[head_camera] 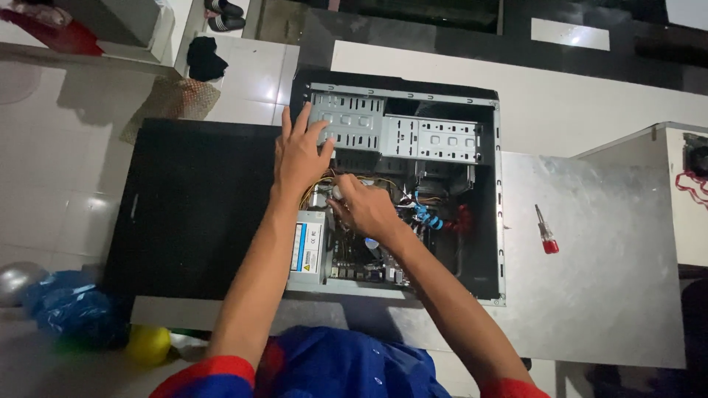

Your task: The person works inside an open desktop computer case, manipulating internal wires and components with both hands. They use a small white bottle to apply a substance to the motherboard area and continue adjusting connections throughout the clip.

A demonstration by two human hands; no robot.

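White floor tiles surround a low work surface on which an open desktop computer case (402,188) lies on its side, its interior facing up. Everything below is placed relative to that case.

At its near left corner sits the grey power supply unit (307,250), label upward. Just beyond that, the right hand (365,206) is down among the yellow and black cables (318,186) — fingers curled loosely together around something small and pale (whether it is a connector or a cable end, I cannot tell). The step in hand looks like work on the wiring between power supply and motherboard (361,265); any next move there would call for a careful, straight pull or push, since the blue cables (426,215) crowd close to the right.

Farther in, the left hand (299,151) rests flat with fingers spread on the metal drive cage (354,121), gripping nothing, apparently steadying the case.

Right of the case, well apart, a red-handled screwdriver (546,232) lies on the detached grey side panel (605,265). Left of the case lies a black panel (192,206).
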